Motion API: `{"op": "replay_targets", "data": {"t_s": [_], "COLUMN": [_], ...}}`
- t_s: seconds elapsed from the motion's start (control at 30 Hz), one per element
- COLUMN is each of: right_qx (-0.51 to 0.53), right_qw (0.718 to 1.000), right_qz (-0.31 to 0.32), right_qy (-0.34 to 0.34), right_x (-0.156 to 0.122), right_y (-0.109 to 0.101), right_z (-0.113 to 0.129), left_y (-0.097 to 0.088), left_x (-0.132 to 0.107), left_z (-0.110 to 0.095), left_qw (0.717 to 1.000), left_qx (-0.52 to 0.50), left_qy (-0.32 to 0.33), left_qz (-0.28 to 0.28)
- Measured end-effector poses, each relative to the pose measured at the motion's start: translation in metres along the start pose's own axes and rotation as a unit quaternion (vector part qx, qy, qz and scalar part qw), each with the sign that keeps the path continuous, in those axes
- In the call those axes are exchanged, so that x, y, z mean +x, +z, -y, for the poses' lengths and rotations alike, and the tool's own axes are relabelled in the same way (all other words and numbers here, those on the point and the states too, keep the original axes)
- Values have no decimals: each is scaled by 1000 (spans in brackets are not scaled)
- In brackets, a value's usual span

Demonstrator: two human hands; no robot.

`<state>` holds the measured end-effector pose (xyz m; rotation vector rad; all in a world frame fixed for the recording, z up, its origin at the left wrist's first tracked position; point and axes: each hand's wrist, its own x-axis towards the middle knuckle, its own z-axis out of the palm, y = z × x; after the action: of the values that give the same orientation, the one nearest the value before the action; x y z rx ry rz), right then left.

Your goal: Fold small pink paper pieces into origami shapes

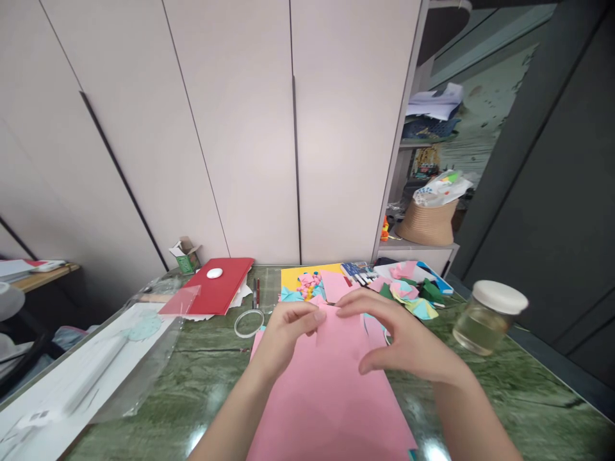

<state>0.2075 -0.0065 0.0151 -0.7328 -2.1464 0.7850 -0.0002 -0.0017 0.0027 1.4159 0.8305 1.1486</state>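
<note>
A small piece of pink paper (340,330) is pinched at its upper left corner between the thumb and fingers of my left hand (288,330). My right hand (391,326) has its thumb spread away from its fingers, and its fingertips rest at the upper edge of the same piece. Below both hands lies a large pink sheet (331,403), so similar in colour that the small piece's lower edge is hard to make out. Just beyond the hands, a yellow sheet (291,276) carries small pink and blue paper bits (310,285).
Left of the sheets are a roll of tape (248,324), two pens (256,293) and a red folder (218,301) with a white oval object (214,273). A lidded jar (485,320) stands at right, near crumpled coloured papers (413,294). Plastic-covered white paper (110,358) spreads at far left.
</note>
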Motion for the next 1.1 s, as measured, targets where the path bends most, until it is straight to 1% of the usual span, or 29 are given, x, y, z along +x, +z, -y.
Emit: {"op": "replay_targets", "data": {"t_s": [0.13,0.37,0.5,0.57,0.63,0.7,0.73,0.8,0.93,1.0,1.1], "right_qx": [14,24,-1,-10,-15,-12,-8,6,0,-34,-90], "right_qw": [1000,999,999,999,999,998,997,997,1000,999,996], "right_qz": [-10,-27,-32,-29,-34,-57,-70,-75,-21,-15,-15], "right_qy": [7,-17,-22,-23,-19,-11,-8,-8,-21,-18,-9], "right_x": [1,2,2,2,3,4,4,5,2,0,-2], "right_y": [0,0,-1,-2,-2,-1,0,2,3,3,0], "right_z": [-2,-2,0,-1,-2,-4,-4,-3,0,1,3], "left_y": [0,3,4,5,7,9,9,10,9,8,8], "left_x": [1,4,4,2,-1,-4,-5,-6,-3,-1,0], "left_z": [-1,3,3,1,-1,-3,-3,-2,0,0,0], "left_qw": [996,994,996,999,997,991,990,992,997,998,998], "left_qx": [-73,-81,-59,-7,73,129,136,122,69,54,43], "left_qy": [-53,-73,-61,-33,8,39,42,32,17,16,-1], "left_qz": [3,17,26,31,28,14,7,5,12,-2,-38]}}
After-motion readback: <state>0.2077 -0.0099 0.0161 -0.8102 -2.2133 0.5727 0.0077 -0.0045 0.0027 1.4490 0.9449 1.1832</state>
